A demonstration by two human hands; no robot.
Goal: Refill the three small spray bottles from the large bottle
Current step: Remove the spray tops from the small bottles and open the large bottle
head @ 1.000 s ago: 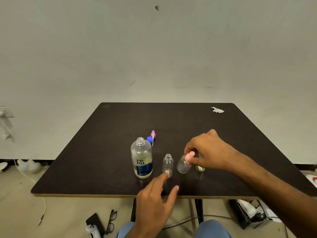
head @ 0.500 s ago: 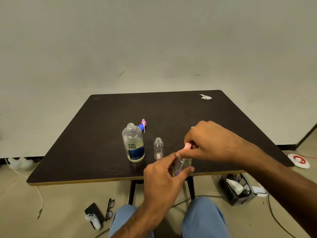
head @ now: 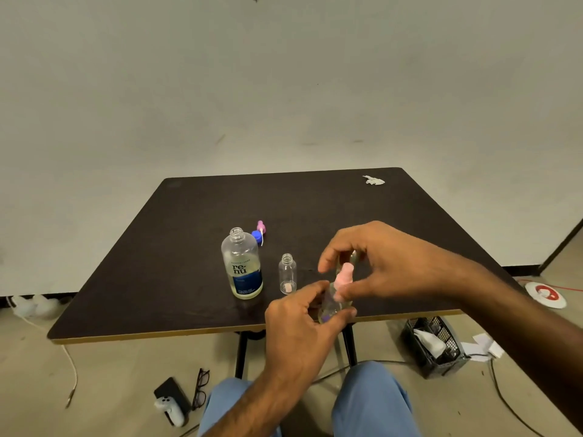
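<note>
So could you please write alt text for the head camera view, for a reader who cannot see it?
A person's left hand holds a small spray bottle over the near table edge while the right hand grips its pink spray top. On the table stand an uncapped large bottle and an open small bottle.

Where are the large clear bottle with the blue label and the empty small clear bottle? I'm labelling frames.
Large clear bottle with blue label (head: 242, 272), head view, label.
Empty small clear bottle (head: 287, 274), head view, body.
</note>
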